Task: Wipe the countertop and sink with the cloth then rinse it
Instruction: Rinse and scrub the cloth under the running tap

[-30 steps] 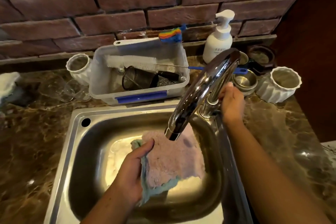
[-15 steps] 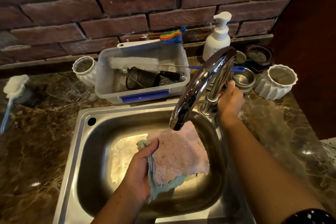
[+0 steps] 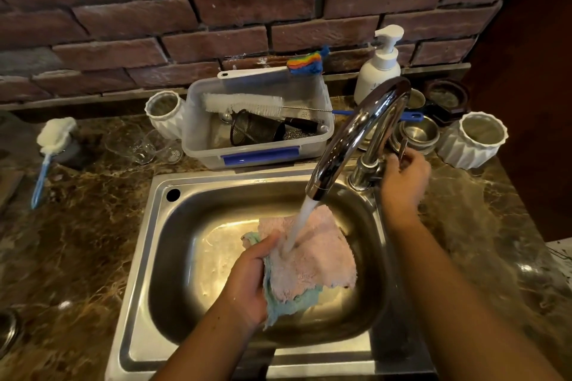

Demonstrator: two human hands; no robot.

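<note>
A pink and blue fluffy cloth (image 3: 312, 260) hangs over the steel sink (image 3: 161, 244), gripped along its left edge by my left hand (image 3: 247, 284). Water (image 3: 298, 226) runs from the curved chrome tap (image 3: 349, 139) onto the cloth close to my fingers. My right hand (image 3: 402, 176) grips the tap's small lever at the base, behind the sink's right rim. The brown marble countertop (image 3: 68, 244) surrounds the sink.
Behind the sink stands a clear plastic tub (image 3: 263, 148) with brushes and a mesh strainer. A white soap pump bottle (image 3: 379, 65), steel bowls (image 3: 418, 133) and two white ribbed pots (image 3: 473, 141) (image 3: 165, 114) line the brick wall. A sponge brush (image 3: 49, 148) and a glass (image 3: 145, 145) lie left.
Water has started flowing from the tap onto the cloth. My right hand has shifted on the lever at the tap's base. My left hand keeps the cloth under the spout.
</note>
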